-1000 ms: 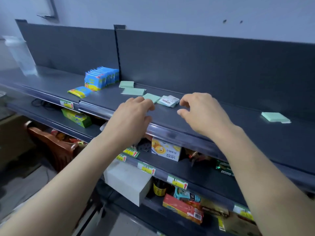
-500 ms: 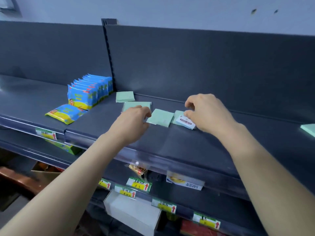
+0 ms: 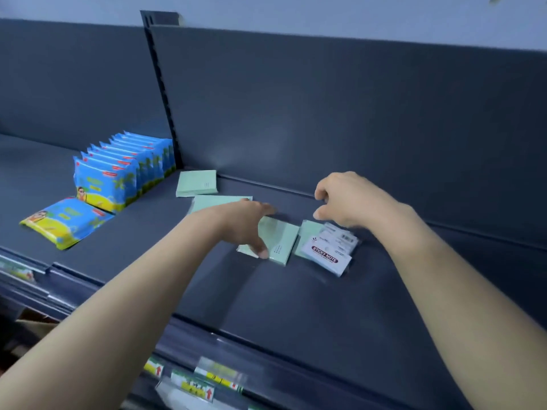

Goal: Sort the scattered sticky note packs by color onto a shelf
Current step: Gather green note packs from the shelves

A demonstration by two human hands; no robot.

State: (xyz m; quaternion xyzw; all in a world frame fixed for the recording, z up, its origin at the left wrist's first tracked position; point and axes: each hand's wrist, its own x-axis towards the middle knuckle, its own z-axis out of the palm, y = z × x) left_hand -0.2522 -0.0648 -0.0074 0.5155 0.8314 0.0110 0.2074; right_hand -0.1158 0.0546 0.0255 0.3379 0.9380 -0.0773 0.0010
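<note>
Dark grey shelf [image 3: 296, 306], pale wall [image 3: 296, 13]

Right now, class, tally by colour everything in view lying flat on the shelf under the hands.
Plain green sticky note packs: 4
White-labelled sticky note pack: 1 certain, perhaps another beneath it
Blue-and-yellow packet: 1
Total: 6

Left hand [image 3: 248, 226] now grips the middle green pack [image 3: 282, 242].
</note>
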